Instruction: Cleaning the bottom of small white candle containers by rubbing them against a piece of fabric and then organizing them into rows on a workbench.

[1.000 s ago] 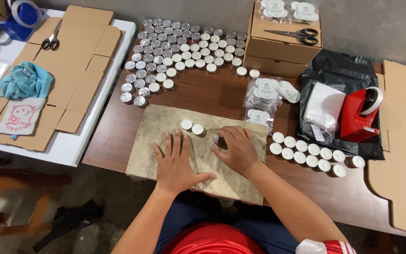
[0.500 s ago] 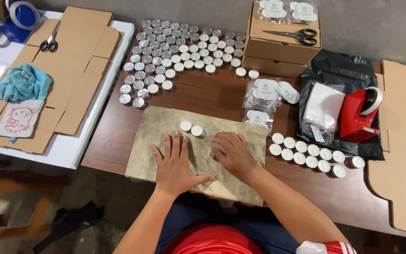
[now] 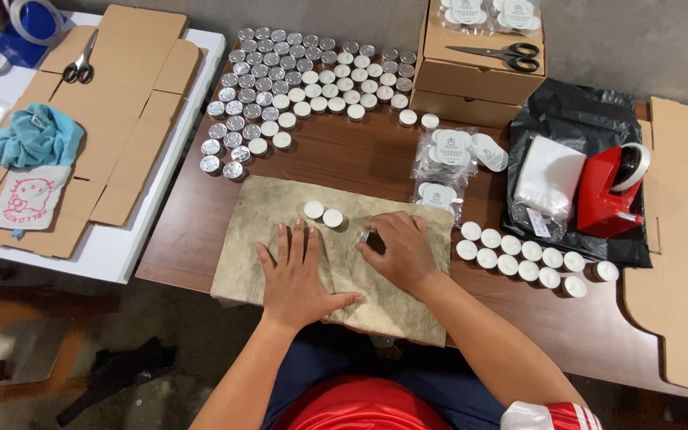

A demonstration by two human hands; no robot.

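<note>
Landmark: worn beige cloth (image 3: 264,239) spread on the brown table (image 3: 360,159) edge nearest the person, likely as padding for the work.

Left hand (image 3: 300,275) flat on the cloth, fingers spread, gripping nothing; seems to pin the cloth in place.

Right hand (image 3: 400,251) on the cloth's right half, fingers curled over a small metal-cupped candle (image 3: 365,236); whether pinched or only covered, cannot tell.

Two white tealights (image 3: 322,214) on the cloth just beyond the left fingertips, touching each other.

Right of the cloth: double row of tealights (image 3: 519,259); past it, black bag (image 3: 575,119) with red tape dispenser (image 3: 611,191).

Beyond the cloth: bagged candle packs (image 3: 447,155); then a large block of tealights (image 3: 296,87); cardboard box (image 3: 479,72) with scissors (image 3: 503,54).
</note>
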